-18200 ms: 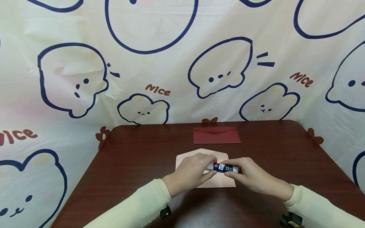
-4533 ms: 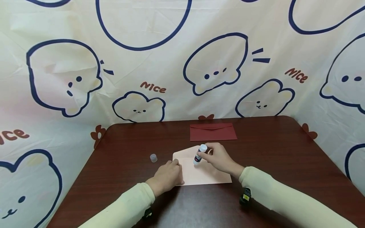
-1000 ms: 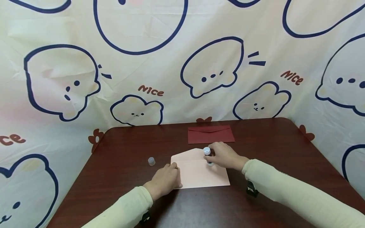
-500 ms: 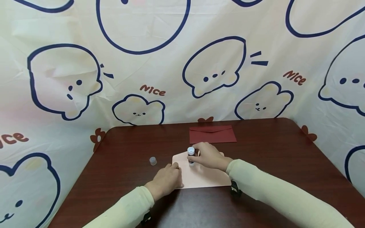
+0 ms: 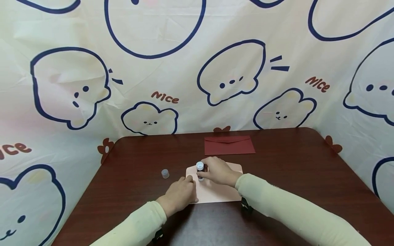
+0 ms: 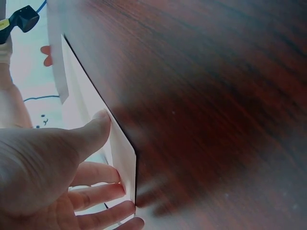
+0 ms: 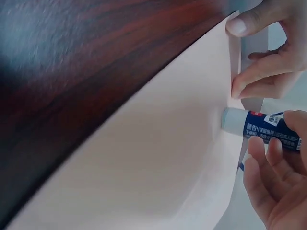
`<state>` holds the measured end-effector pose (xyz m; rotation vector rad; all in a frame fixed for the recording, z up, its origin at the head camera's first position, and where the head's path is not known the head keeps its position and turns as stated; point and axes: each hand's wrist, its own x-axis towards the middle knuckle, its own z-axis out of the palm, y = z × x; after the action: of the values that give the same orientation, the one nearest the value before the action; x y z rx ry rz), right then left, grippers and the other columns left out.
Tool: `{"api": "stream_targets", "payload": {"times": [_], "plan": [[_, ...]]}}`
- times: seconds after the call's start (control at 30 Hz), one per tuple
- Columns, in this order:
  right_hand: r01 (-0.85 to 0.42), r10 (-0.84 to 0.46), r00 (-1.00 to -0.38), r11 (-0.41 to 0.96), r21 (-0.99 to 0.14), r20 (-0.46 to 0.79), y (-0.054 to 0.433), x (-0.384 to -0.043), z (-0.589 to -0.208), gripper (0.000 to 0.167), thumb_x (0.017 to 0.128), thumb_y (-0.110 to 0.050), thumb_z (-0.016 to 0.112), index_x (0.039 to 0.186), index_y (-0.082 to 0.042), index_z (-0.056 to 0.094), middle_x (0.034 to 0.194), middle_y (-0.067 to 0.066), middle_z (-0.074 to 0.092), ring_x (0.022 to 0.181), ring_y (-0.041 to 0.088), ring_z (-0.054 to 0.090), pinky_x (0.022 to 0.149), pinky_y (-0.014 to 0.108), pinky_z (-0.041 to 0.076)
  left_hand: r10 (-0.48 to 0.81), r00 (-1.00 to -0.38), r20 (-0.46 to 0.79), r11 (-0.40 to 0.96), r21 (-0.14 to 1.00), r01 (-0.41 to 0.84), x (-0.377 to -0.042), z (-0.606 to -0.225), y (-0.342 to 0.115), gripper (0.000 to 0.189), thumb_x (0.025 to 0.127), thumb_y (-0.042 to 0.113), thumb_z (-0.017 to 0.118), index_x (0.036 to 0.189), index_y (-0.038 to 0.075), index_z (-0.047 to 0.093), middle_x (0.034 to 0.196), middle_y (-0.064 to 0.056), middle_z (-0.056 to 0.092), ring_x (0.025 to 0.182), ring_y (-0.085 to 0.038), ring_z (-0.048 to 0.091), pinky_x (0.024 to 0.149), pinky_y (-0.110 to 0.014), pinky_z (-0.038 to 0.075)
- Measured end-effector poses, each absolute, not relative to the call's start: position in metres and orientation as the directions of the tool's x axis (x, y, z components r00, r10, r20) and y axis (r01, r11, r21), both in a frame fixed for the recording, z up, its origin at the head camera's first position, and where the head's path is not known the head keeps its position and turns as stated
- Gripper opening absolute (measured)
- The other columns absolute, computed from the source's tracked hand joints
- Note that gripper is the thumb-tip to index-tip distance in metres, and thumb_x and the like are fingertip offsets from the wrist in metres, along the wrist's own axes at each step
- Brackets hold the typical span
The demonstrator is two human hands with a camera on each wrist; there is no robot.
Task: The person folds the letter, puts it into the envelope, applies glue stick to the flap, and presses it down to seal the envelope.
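A pale pink envelope lies on the table with its pointed flap spread open at the far side. My right hand grips a glue stick upright, its lower end down on the envelope's left part near the flap. In the right wrist view the glue stick shows a navy label, and its bare end meets the paper. My left hand presses the envelope's left edge. Thumb and fingertips rest on the paper in the left wrist view, the fingers spread and only lightly bent.
The glue stick's translucent cap stands on the table left of the envelope. Farther back lies a dark red envelope with its flap down. A printed cloth hangs behind the brown table.
Since one second ago my right hand has slid the glue stick leftward over the envelope, toward my left hand. The left hand has stayed put. Much earlier, both hands held the capped glue stick.
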<state>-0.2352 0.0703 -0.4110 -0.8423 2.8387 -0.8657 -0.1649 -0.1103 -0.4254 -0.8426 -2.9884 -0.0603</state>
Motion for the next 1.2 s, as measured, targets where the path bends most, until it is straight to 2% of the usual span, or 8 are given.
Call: {"api": "stream_targets", "payload": {"times": [0.3, 0.5, 0.83, 1.2], "plan": [[-0.494, -0.537, -0.841, 0.709, -0.503, 0.069, 0.077, -0.237, -0.405, 0.016, 0.091, -0.029, 0.075, 0.081, -0.021, 0.065, 0.067, -0.009, 0.054, 0.059, 0.005, 0.047, 0.053, 0.021, 0.036, 0.526, -0.848, 0.062, 0.848, 0.039, 0.529, -0.165, -0.426, -0.11, 0.04, 0.08, 0.035, 0.085, 0.101, 0.004, 0.071, 0.097, -0.006, 0.06, 0.083, -0.025, 0.058, 0.068, -0.037, 0.057], [-0.484, -0.533, -0.844, 0.711, -0.51, 0.058, 0.085, -0.238, -0.406, 0.012, 0.091, -0.029, 0.075, 0.084, -0.021, 0.068, 0.067, -0.009, 0.057, 0.061, 0.005, 0.048, 0.053, 0.022, 0.037, 0.519, -0.854, 0.041, 0.854, 0.033, 0.52, -0.165, -0.427, -0.111, 0.042, 0.081, 0.036, 0.083, 0.104, 0.003, 0.071, 0.1, -0.007, 0.061, 0.085, -0.025, 0.058, 0.07, -0.036, 0.057], [-0.428, -0.491, -0.871, 0.733, -0.53, 0.024, 0.1, -0.238, -0.407, 0.013, 0.091, -0.03, 0.075, 0.085, -0.021, 0.068, 0.068, -0.008, 0.058, 0.06, 0.007, 0.048, 0.052, 0.024, 0.036, 0.512, -0.859, 0.025, 0.858, 0.044, 0.512, -0.165, -0.426, -0.11, 0.037, 0.081, 0.035, 0.084, 0.1, 0.005, 0.071, 0.1, -0.007, 0.061, 0.086, -0.025, 0.058, 0.072, -0.036, 0.057], [-0.431, -0.491, -0.87, 0.725, -0.537, 0.036, 0.119, -0.237, -0.41, 0.013, 0.091, -0.03, 0.076, 0.087, -0.019, 0.069, 0.069, -0.008, 0.058, 0.062, 0.006, 0.047, 0.052, 0.022, 0.035, 0.523, -0.852, 0.03, 0.851, 0.042, 0.524, -0.164, -0.425, -0.11, 0.033, 0.082, 0.035, 0.084, 0.092, 0.007, 0.069, 0.098, -0.006, 0.06, 0.084, -0.024, 0.058, 0.071, -0.035, 0.057]]}}
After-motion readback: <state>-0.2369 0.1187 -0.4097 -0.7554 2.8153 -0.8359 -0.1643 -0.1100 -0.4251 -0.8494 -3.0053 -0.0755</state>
